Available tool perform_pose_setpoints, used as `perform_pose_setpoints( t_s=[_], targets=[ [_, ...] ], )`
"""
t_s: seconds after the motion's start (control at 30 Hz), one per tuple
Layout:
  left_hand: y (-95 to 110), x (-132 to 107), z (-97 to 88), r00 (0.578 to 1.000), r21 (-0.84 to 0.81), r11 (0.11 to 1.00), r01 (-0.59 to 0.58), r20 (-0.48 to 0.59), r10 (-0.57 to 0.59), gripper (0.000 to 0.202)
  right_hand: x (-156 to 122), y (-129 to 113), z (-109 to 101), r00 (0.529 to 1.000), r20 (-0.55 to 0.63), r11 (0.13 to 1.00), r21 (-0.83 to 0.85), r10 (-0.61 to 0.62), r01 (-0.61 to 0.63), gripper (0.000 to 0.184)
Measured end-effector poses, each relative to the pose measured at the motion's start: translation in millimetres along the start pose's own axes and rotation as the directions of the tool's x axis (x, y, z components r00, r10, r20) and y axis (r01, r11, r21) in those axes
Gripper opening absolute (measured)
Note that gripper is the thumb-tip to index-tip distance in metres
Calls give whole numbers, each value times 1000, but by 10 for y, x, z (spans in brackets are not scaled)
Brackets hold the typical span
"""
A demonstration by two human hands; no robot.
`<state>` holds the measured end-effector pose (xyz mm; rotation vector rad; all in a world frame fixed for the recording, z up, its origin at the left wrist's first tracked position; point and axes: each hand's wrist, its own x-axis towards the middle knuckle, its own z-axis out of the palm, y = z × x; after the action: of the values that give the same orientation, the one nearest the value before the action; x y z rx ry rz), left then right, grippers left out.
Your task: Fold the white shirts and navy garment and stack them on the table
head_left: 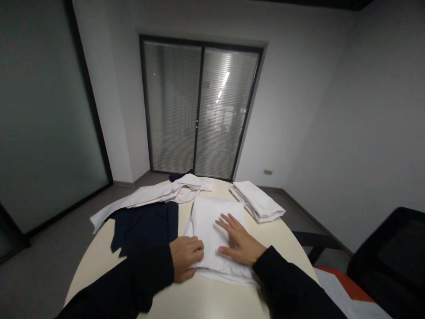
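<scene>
White cloth (212, 237), one, laid in layers about the middle of the round desk (199, 303), short of its near edge. Under-layers are seen projecting at the near and left borders.

Step in hand, as judged: smoothing and squaring. It is best done with the left border lightly pinned and the flat right palm drawn outward, so that no crease is pressed in; the projecting layers should be evened up.

Left grip (187, 258), a bare hand: fingers curled at the cloth's left border; whether a fold is pinched cannot be told. Right grip (237, 241), a bare hand: spread wide, nothing held, set over the cloth's right half; contact cannot be confirmed. The cloth is thus placed between and beneath the two.

Folded white cloth (257, 201), one: placed by the right edge.
Navy cloth (146, 226), one: spread toward the left edge, partly covered by a pale garment (166, 190), one end of which is hung past that edge.
</scene>
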<state>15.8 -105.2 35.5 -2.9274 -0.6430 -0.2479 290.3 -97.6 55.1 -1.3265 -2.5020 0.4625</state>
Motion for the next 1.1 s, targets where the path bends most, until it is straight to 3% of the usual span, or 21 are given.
perform_pose_setpoints(
  t_s=[0.1,0.23,0.33,0.4,0.47,0.6,0.7,0.8,0.9,0.97,1.03,1.1],
  targets=[
    [7,-3,-15,1000,-94,995,-28,-14,27,25,-1,-69,188,975,216,999,-24,47,-43,96],
    [-82,185,-86,978,-245,948,201,-9,-209,38,-59,-173,260,953,297,998,-10,56,-56,102],
    [-234,433,-84,921,-255,907,335,-112,-372,23,-87,-254,212,942,327,997,-14,79,-79,102],
    [-332,563,29,866,-218,875,432,-172,-470,40,-91,-290,149,932,349,995,-23,98,-96,105],
    [-396,626,231,813,-168,824,541,-145,-564,59,-69,-300,45,930,357,996,-7,84,-87,103],
    [-431,599,617,795,-141,801,582,-109,-597,70,136,-223,-264,966,259,998,50,11,-25,74],
    [-432,568,689,804,-142,811,568,-117,-584,75,419,-77,-384,996,77,997,-68,48,-43,69],
    [-422,565,638,804,-148,805,574,-84,-589,77,670,133,-236,987,-108,976,-168,118,-135,68],
    [-409,573,571,793,-164,784,599,-16,-609,78,773,348,84,969,-122,948,-213,215,-238,67],
    [-438,595,514,778,-192,764,617,3,-628,76,768,452,264,965,-150,942,-229,216,-246,67],
    [-532,641,438,731,-244,715,655,-34,-681,69,744,510,357,965,-176,941,-245,193,-233,66],
    [-699,710,359,612,-366,593,717,-78,-787,60,726,525,370,966,-182,940,-254,183,-226,64]
  ],
)
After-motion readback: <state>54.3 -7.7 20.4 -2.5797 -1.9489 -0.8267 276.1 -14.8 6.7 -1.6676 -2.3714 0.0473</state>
